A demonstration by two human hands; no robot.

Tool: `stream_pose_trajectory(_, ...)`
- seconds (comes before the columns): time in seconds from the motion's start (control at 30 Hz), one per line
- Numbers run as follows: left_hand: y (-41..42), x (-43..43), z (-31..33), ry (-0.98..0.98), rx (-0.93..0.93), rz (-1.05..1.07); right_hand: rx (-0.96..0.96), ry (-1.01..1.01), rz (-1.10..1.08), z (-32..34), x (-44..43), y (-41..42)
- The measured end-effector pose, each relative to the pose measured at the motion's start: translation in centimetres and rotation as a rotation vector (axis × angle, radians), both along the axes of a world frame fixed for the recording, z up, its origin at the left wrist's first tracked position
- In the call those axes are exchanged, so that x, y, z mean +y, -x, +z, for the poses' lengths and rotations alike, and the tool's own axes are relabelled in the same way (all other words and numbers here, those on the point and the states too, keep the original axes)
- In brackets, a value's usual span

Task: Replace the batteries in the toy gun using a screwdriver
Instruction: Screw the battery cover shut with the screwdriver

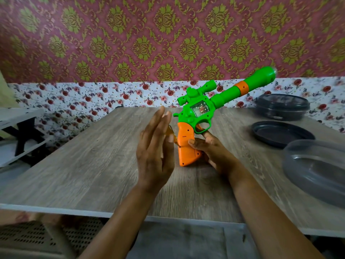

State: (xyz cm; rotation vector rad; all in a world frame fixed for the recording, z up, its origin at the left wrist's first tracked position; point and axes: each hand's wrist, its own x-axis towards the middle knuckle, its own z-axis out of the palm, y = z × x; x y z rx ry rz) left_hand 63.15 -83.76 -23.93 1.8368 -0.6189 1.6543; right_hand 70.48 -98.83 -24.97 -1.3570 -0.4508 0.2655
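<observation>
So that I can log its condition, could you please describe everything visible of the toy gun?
The toy gun looks like glossy plastic: green body, scope and barrel with an orange band, a clear side window, orange grip and trigger. It stands tilted, grip butt on the table, barrel pointing up to the right. The right hand holds the grip; an amber-handled screwdriver meets its rear.

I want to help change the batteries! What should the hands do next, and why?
Probably curl the left hand round the amber screwdriver and turn it. Its tip meets the orange grip of the toy gun, which the right hand holds butt-down on the table, but the left fingers lie straight.
</observation>
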Motion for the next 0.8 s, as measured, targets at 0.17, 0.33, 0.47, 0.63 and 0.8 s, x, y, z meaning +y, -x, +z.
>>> stream_pose_trajectory(0.17,0.09,0.26,0.06,-0.007,-0.068,0.063,-0.017,-0.004,-0.009,-0.07,0.14,0.0)
stream_pose_trajectory(0.33,0.22,-0.21,0.11,-0.014,-0.018,0.032,-0.021,0.009,-0.017,-0.02,0.14,-0.02)
stream_pose_trajectory(0.47,0.22,-0.06,0.07,-0.03,-0.029,0.019,-0.012,0.015,-0.029,-0.04,0.18,0.05)
stream_pose_trajectory(0.63,-0.05,0.26,-0.03,-0.023,-0.082,0.053,-0.012,0.007,-0.02,-0.01,0.11,0.13)
stream_pose_trajectory(0.8,-0.01,-0.09,0.02,-0.025,-0.049,0.092,-0.001,0.005,-0.012,0.02,-0.02,0.19)
